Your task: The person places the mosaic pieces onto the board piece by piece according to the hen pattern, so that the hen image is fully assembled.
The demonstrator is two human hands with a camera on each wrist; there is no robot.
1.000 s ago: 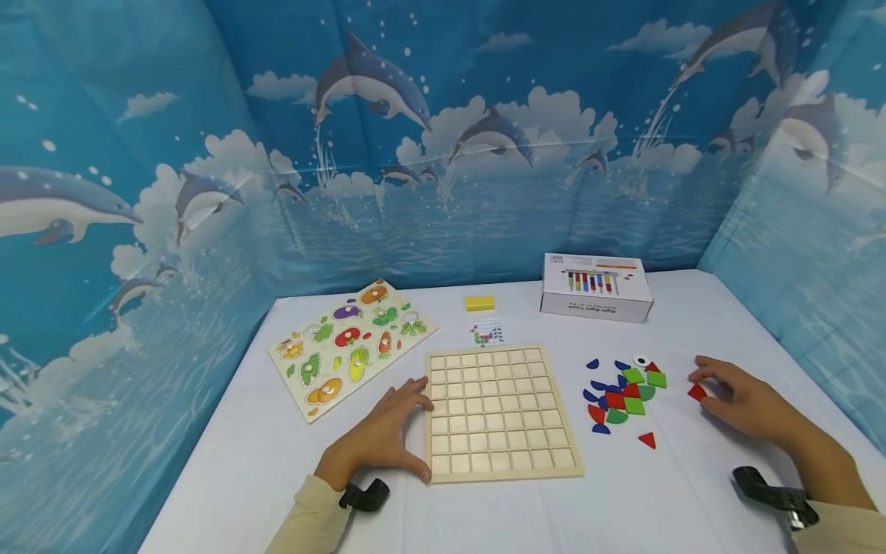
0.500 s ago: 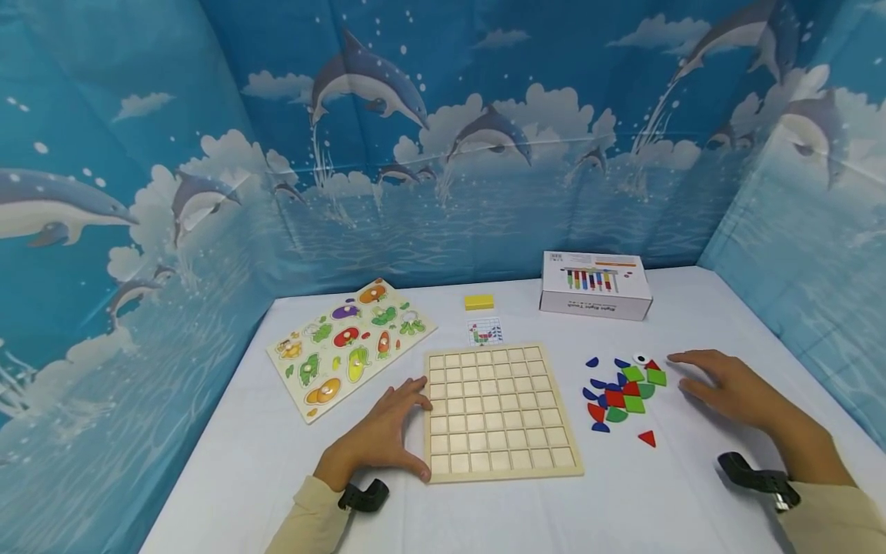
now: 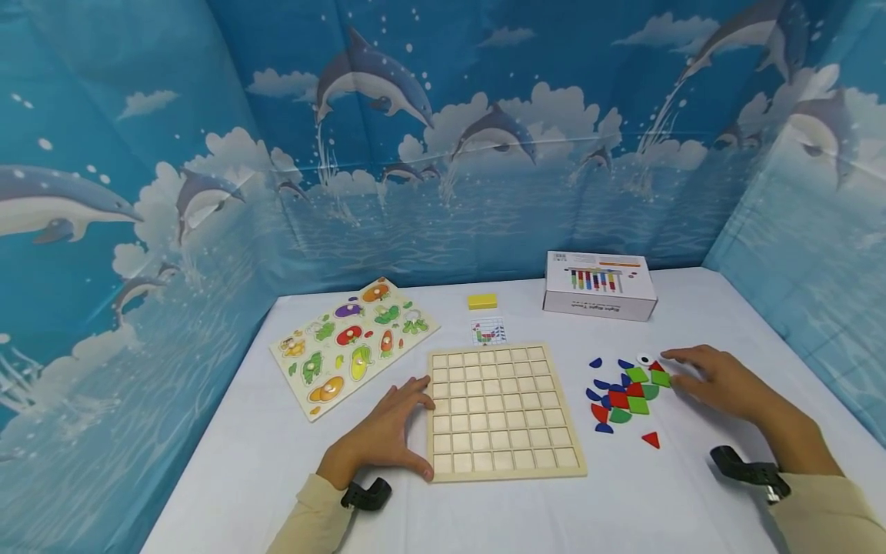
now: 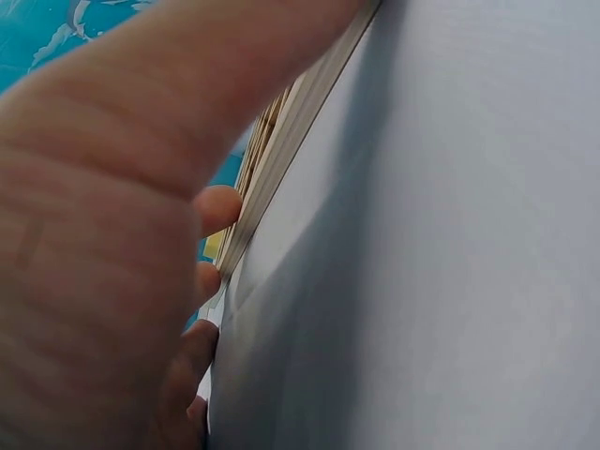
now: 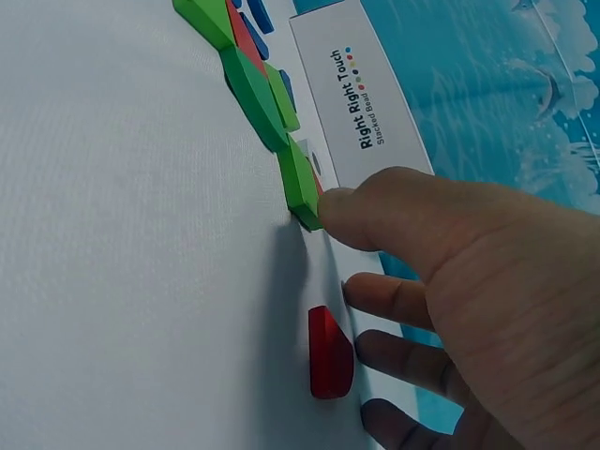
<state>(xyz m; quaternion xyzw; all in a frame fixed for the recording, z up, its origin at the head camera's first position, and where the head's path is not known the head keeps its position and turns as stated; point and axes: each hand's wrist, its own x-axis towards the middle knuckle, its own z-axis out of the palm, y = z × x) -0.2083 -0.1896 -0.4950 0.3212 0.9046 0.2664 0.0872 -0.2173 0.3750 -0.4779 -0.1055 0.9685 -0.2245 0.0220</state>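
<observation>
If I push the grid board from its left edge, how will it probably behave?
The grid board will probably stay stiff, because its edges look straight. It lies flat and low, so tipping or rolling seems unlikely. The white cloth under it looks fairly smooth, so the board may slide.

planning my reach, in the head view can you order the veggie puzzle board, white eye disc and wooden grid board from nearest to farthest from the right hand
From the right hand:
1. white eye disc, just left of the index fingertip
2. wooden grid board, mid-table
3. veggie puzzle board, on the left side
</observation>
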